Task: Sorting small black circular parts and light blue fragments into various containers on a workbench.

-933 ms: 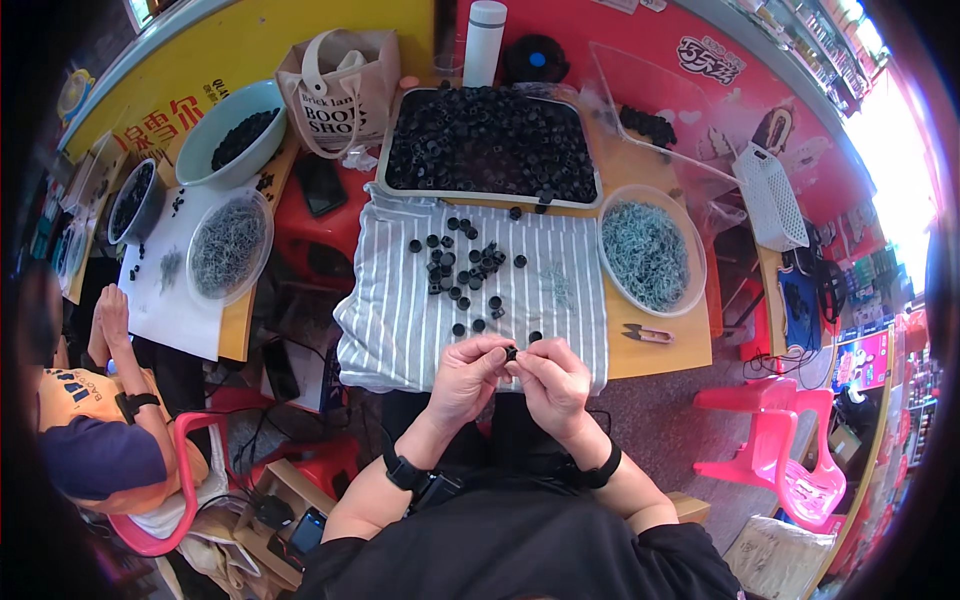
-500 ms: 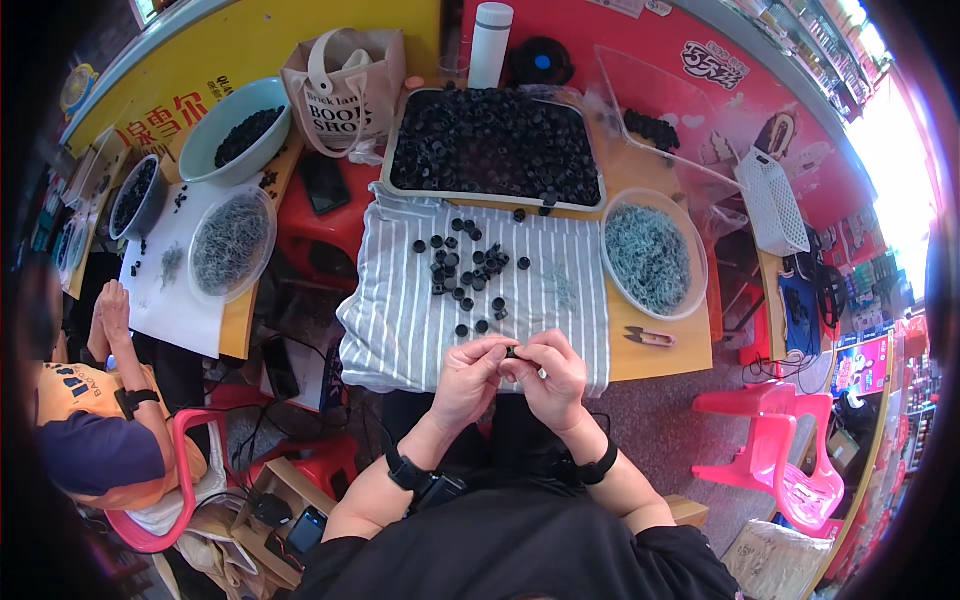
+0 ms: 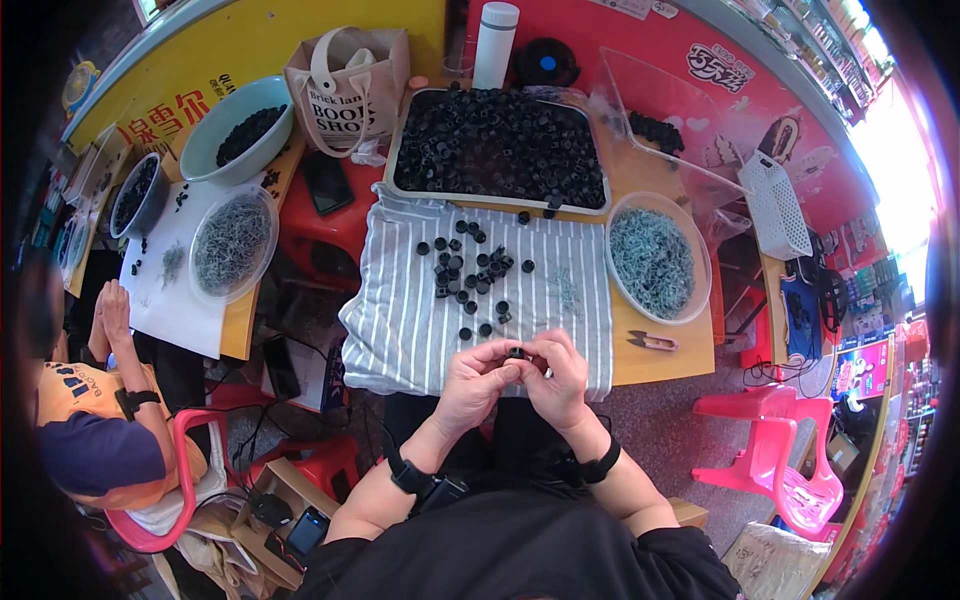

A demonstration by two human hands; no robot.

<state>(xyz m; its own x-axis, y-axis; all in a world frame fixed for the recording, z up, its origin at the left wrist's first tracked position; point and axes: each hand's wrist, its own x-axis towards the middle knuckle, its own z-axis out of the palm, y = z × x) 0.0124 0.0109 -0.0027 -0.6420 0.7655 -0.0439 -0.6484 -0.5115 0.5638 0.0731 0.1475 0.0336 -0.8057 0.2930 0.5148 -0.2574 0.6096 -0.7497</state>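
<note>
My left hand (image 3: 478,380) and my right hand (image 3: 556,382) meet over the near edge of a grey-and-white striped cloth (image 3: 400,340). Between their closed fingertips sits a small round black cap (image 3: 517,353), gripped from both sides. Any finer part in the fingers is too small to make out. On the cloth beyond lie several loose black caps (image 3: 455,262), with a thin scatter of teal bits (image 3: 567,287) to their right. A white-rimmed tray (image 3: 500,204) heaped with black caps stands behind. To the right is a clear round tub (image 3: 706,290) full of small teal pieces.
Thread snips (image 3: 652,341) lie on the table (image 3: 680,365) near the tub. A white bottle (image 3: 495,45) and a canvas bag (image 3: 350,95) stand at the back. At left, a co-worker's hands (image 3: 112,310) are beside another table with bowls. A pink chair (image 3: 770,440) is at right.
My fingers have shifted around the black cap, which now shows more clearly between the fingertips. The view has moved slightly; the things on the table stay in place.
</note>
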